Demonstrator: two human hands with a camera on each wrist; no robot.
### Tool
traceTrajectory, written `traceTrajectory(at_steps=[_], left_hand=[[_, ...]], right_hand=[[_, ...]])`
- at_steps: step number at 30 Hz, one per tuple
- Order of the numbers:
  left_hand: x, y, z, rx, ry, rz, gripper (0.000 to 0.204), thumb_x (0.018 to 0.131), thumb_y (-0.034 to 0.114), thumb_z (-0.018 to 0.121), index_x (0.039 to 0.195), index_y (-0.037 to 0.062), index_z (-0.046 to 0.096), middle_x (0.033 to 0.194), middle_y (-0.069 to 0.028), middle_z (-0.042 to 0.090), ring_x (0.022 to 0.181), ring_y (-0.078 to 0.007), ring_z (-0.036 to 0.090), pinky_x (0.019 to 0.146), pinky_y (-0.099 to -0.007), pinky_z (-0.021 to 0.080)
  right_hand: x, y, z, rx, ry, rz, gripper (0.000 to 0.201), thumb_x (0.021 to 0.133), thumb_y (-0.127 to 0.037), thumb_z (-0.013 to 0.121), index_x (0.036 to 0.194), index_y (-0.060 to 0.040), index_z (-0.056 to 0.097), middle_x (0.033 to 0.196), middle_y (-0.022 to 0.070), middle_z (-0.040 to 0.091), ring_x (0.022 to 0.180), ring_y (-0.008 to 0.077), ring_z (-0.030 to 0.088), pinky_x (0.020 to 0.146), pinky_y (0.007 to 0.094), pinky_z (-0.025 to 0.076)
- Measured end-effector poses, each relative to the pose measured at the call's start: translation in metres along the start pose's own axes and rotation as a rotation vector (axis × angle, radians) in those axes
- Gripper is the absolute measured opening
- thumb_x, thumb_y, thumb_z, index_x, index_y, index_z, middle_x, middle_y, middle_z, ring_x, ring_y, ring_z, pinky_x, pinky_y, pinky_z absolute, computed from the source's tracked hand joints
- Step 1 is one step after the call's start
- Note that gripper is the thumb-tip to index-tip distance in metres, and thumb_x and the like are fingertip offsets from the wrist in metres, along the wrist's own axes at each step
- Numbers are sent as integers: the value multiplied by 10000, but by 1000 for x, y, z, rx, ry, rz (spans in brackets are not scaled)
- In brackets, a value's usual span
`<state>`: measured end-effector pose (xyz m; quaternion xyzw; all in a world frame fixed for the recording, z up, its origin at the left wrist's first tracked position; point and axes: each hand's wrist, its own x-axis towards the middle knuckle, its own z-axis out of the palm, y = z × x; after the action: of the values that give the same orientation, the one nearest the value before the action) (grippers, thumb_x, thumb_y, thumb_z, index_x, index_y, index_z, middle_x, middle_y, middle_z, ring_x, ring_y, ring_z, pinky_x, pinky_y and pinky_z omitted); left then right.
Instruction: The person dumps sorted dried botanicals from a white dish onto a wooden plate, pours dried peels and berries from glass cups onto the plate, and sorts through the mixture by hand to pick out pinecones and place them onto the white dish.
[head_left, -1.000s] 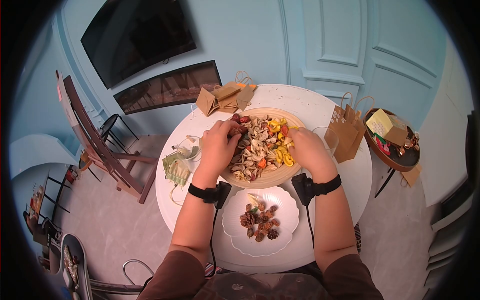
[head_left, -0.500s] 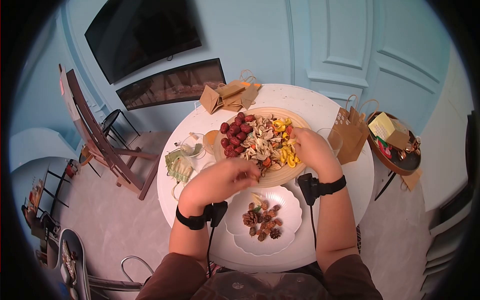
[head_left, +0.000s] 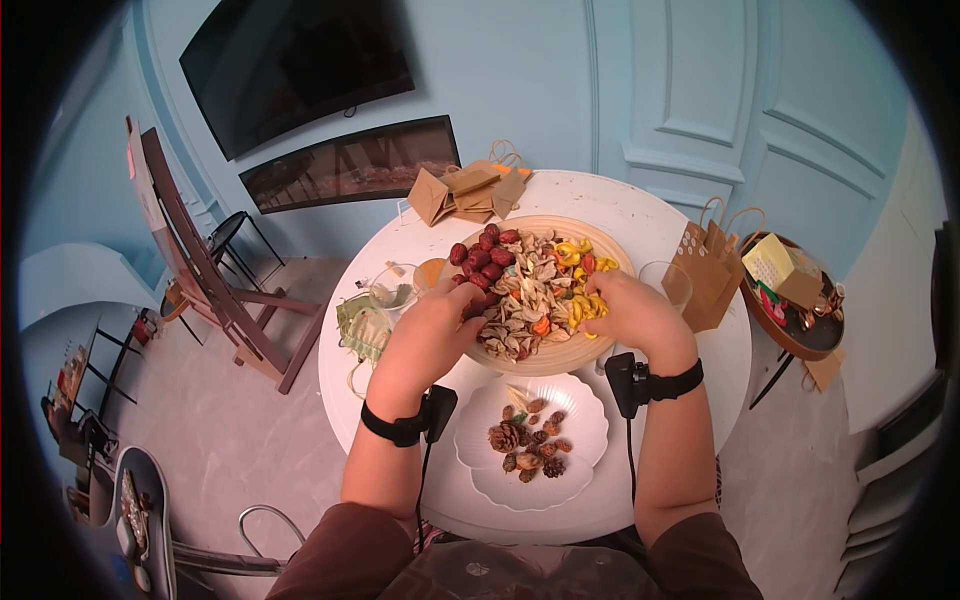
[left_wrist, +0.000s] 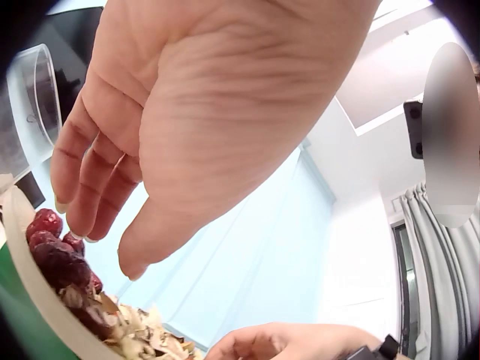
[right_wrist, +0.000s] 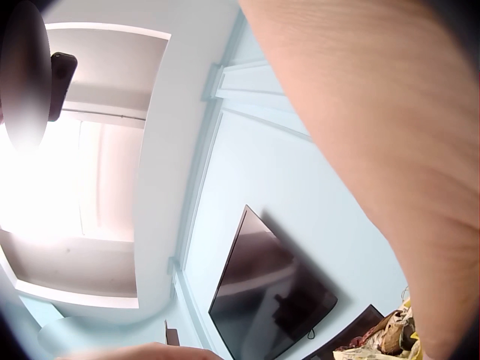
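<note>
A round wooden tray (head_left: 560,362) holds red jujubes (head_left: 482,262) on its left, pale dried petals (head_left: 535,285) in the middle and yellow dried curls (head_left: 573,312) on the right. My left hand (head_left: 428,332) reaches over the tray's left edge, right by the jujubes. In the left wrist view its fingers (left_wrist: 88,191) stretch down toward them, thumb apart, with nothing held. At the tray's right side, my right hand (head_left: 648,318) touches the yellow curls, thumb and fingers spread. Its fingertips are out of sight in the right wrist view.
A white scalloped plate (head_left: 478,472) with pinecones (head_left: 504,438) stands in front of the tray. Clear cups (head_left: 665,283) flank it, and a green mesh bag (head_left: 362,325) lies left. Paper bags (head_left: 468,192) sit at the back, another paper bag (head_left: 703,275) at right.
My left hand moved off the jujubes toward the tray's front, then back up to its left edge. My right hand stayed by the yellow curls, its thumb now spread lower. The view shifted slightly.
</note>
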<state>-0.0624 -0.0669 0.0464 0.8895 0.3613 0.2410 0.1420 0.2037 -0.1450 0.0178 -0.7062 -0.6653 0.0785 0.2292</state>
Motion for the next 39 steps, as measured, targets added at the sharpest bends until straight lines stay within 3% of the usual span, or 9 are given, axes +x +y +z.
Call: traceTrajectory(at_steps=[9,16,28,34,39], left_hand=[[6,-23,28,77,110,32,262,836,95,686,1090,43,649,1052,-151,620,931,-348,630,799,-400,509],[5,-25,29,32,120,-9,221,833,103,704,1032,35,635,1034,-137,617,881,-323,631,764,-385,510],[6,-24,30,-15,145,55,216,847,90,689,1048,40,630,986,-128,635,846,-297,640,739,-379,515],[6,-15,20,-194,309,81,218,892,44,646,1109,36,636,995,-107,590,807,-232,624,722,-313,519],[8,-36,9,-191,584,92,195,907,-2,621,1100,21,637,1036,-100,577,817,-185,618,684,-282,518]], right_hand=[[2,-7,5,-19,37,24,363,753,-111,742,1077,6,628,1057,187,639,995,359,639,865,422,518],[6,-3,11,-39,86,35,188,753,-66,697,906,32,652,1011,212,620,937,384,638,829,443,517],[6,-4,6,-17,106,18,144,754,-42,659,878,27,634,894,222,646,863,395,643,779,454,517],[7,-3,5,-18,112,72,113,783,-61,643,810,48,654,855,244,637,828,402,641,765,465,518],[7,-1,7,-32,135,24,118,810,-61,629,797,54,651,847,248,632,827,406,637,764,464,518]])
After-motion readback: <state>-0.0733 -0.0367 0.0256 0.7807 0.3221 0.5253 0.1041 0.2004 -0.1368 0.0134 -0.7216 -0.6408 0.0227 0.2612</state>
